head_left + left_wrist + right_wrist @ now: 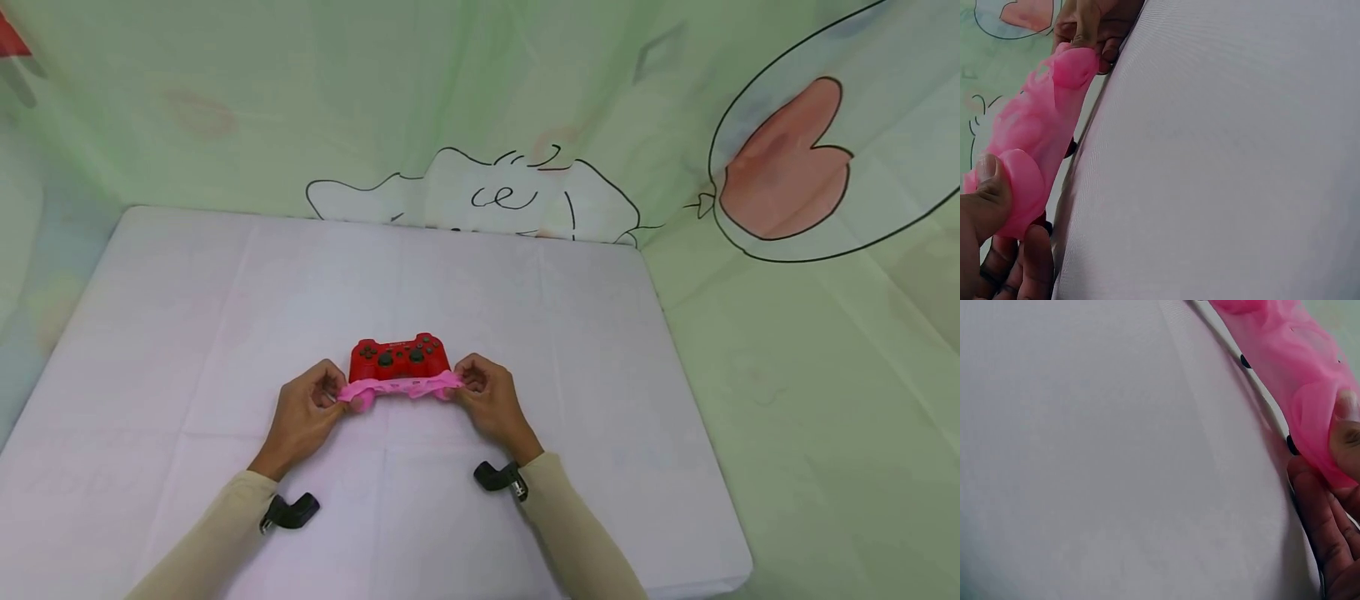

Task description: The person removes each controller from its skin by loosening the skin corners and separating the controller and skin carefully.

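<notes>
In front of the red plastic gamepad (401, 362), a floppy pink rubbery sleeve (401, 387) is finger-pinched at its ends by left hand (303, 414) and right hand (496, 406).

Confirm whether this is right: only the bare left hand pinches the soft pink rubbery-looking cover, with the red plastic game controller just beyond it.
Wrong on "only": the head view shows that the left hand and the bare right hand each pinch an end of the pink cover. The red controller does lie just beyond it.
</notes>
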Available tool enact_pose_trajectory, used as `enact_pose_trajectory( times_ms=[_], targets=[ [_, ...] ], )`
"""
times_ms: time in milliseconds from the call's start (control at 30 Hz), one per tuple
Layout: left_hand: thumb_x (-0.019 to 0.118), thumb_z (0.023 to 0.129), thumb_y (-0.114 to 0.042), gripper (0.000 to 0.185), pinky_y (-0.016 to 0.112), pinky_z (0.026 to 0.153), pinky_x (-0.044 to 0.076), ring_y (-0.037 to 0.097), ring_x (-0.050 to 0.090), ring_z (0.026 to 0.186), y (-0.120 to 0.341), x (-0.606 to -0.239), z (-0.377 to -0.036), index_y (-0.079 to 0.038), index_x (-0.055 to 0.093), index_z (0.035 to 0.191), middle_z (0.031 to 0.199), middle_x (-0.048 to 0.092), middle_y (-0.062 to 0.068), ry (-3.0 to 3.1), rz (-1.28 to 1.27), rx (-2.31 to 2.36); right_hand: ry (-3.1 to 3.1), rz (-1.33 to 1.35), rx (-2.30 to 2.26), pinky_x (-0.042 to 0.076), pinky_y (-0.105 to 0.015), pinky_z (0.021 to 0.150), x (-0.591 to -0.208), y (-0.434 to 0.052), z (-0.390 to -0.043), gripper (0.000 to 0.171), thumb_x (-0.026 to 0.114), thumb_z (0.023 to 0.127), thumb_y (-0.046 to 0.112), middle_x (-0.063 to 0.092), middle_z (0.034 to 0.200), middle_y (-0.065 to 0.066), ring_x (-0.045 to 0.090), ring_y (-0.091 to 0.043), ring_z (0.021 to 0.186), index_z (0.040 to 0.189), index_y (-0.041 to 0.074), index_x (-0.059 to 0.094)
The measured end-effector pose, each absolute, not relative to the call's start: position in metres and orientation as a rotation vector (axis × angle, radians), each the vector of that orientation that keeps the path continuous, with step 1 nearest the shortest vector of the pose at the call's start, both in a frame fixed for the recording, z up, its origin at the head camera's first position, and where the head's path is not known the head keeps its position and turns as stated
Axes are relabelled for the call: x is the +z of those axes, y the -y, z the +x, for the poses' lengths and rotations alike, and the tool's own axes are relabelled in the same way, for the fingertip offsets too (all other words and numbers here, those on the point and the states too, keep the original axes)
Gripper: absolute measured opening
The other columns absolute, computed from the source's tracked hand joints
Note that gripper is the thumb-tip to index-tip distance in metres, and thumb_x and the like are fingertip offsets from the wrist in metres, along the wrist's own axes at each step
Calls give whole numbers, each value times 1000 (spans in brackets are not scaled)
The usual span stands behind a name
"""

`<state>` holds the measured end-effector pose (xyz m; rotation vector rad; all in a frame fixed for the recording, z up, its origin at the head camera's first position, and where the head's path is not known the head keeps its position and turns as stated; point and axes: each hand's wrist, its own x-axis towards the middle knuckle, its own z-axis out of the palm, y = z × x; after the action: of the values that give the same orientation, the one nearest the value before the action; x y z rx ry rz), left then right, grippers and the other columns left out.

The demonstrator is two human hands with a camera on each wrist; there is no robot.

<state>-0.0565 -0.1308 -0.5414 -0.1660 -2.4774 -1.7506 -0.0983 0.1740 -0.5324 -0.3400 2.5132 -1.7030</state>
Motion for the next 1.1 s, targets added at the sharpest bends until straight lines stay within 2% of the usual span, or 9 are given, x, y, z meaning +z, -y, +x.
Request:
enact_pose_trajectory(
  times_ms=[100, 267, 467, 600, 800, 933, 1100],
  targets=[
    [87, 86, -2, 27, 14, 64, 51, 11, 60, 81, 128, -542, -57, -12, 64, 97, 86, 65, 4, 2477, -175, -1719, -2536, -330, -1681, 56, -18, 71, -533, -170, -98, 21, 85, 87, 0, 68, 94, -8, 64, -17, 82, 100, 7, 69],
    [90, 85, -8, 28, 13, 62, 50, 10, 59, 77, 126, -541, -58, -12, 64, 96, 85, 65, 5, 2486, -149, -1683, -2581, -316, -1620, 56, -18, 72, -533, -166, -97, 20, 86, 89, 8, 69, 95, -6, 64, -17, 83, 102, 10, 71],
    [88, 86, -5, 28, 13, 61, 49, 13, 59, 77, 126, -541, -60, -12, 63, 97, 86, 64, 6, 2517, -139, -1638, -2588, -308, -1607, 56, -18, 72, -532, -167, -96, 21, 87, 89, 8, 69, 95, -4, 65, -17, 84, 102, 11, 71],
    [88, 86, -3, 28, 13, 63, 50, 15, 61, 79, 126, -540, -61, -11, 63, 98, 87, 65, 5, 2532, -129, -1602, -2589, -299, -1592, 58, -18, 75, -531, -167, -95, 20, 86, 90, 10, 70, 97, -4, 66, -18, 87, 103, 11, 71],
    [88, 88, -11, 25, 15, 66, 52, 17, 63, 86, 128, -535, -61, -13, 66, 101, 93, 69, 4, 2604, -142, -1575, -2593, -286, -1567, 60, -19, 81, -530, -166, -91, 19, 83, 92, 7, 71, 101, -2, 69, -18, 90, 104, 13, 70],
    [88, 88, -13, 25, 19, 67, 54, 18, 63, 89, 130, -531, -59, -14, 69, 103, 97, 70, 3, 2664, -192, -1595, -2589, -318, -1561, 60, -20, 86, -531, -169, -89, 22, 83, 91, 6, 71, 104, -2, 70, -17, 94, 107, 13, 69],
    [86, 89, -8, 26, 21, 71, 55, 17, 63, 90, 133, -527, -55, -17, 71, 107, 98, 70, -1, 2748, -268, -1590, -2570, -380, -1532, 60, -23, 93, -531, -174, -86, 29, 84, 90, 4, 71, 111, -3, 70, -17, 101, 113, 11, 68]
  ],
)
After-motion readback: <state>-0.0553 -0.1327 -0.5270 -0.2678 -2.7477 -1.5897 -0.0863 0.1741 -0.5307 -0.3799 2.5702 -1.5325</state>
